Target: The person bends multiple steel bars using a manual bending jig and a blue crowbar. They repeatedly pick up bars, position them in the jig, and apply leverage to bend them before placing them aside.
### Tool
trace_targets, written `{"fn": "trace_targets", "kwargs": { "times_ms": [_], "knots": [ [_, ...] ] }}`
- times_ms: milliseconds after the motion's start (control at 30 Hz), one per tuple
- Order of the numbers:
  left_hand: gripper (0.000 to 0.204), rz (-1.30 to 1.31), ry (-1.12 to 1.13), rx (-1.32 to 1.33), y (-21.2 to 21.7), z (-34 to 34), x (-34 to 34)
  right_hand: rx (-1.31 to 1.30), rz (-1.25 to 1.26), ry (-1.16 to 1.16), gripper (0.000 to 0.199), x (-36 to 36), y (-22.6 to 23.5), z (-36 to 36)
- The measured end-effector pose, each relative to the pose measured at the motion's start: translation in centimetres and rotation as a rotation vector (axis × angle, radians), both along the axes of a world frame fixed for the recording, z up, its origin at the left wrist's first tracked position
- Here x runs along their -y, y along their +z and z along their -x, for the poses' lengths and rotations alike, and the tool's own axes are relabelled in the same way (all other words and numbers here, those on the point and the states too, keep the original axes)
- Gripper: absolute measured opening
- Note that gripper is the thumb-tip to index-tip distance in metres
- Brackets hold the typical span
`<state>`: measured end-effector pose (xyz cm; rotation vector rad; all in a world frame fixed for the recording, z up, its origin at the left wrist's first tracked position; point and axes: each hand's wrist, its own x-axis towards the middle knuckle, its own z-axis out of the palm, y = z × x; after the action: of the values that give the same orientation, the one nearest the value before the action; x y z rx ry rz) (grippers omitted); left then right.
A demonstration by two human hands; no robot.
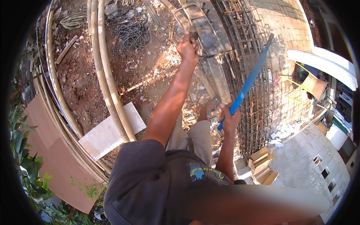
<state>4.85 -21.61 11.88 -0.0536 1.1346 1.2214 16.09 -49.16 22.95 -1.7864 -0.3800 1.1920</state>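
Observation:
My left hand point(187, 49) is a closed fist at the near-left side of a narrow wooden bench point(213, 33). It grips a thin bent steel rod point(191, 5) that loops over the bench top; the fist partly hides the grip. Lower and to the right, my right hand point(230, 118) is wrapped round the lower part of a long blue bar point(247, 85). The bar slants up and right, over the rebar cages, and ends in a bare dark metal tip. A short blue end sticks out below my right hand.
Long tied rebar cages point(240, 48) lie right of the bench. Bamboo poles point(102, 67), a pale board point(112, 131) and a tangle of dark wire point(132, 35) lie on rubble-strewn soil at left. A cardboard box point(262, 165) and a yellow-framed chair point(313, 85) stand at right.

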Motion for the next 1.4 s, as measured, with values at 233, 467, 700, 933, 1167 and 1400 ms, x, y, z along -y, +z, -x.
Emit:
{"fn": "trace_targets", "kwargs": {
  "times_ms": [233, 467, 700, 933, 1167, 1400],
  "knots": [
    [0.033, 0.029, -0.249, -0.27, -3.8, 2.6, -8.1, 0.119, 0.226, 0.08, 0.028, 2.8, 0.8, -1.2],
    [0.059, -0.013, -0.512, -0.389, -7.3, 5.0, -18.8, 0.471, 0.214, 0.136, 0.04, 3.1, -0.3, -4.9],
    [0.057, 0.067, -0.498, -0.584, -8.1, 4.5, -18.8, 0.687, 0.488, 0.527, 0.058, -1.5, -2.5, -19.3],
    [0.041, 0.091, -0.422, -0.498, -7.7, 5.4, -19.0, 0.845, 0.315, 0.906, 0.058, -11.9, -3.9, -29.7],
    [0.047, 0.064, -0.396, -0.546, -7.0, 5.3, -19.0, 0.902, 0.184, 1.215, 0.06, -20.5, -5.3, -34.0],
    [0.046, 0.059, -0.457, -0.548, -7.5, 5.9, -19.5, 0.897, 0.208, 1.034, 0.067, -16.5, -5.3, -31.0]
  ]
}}
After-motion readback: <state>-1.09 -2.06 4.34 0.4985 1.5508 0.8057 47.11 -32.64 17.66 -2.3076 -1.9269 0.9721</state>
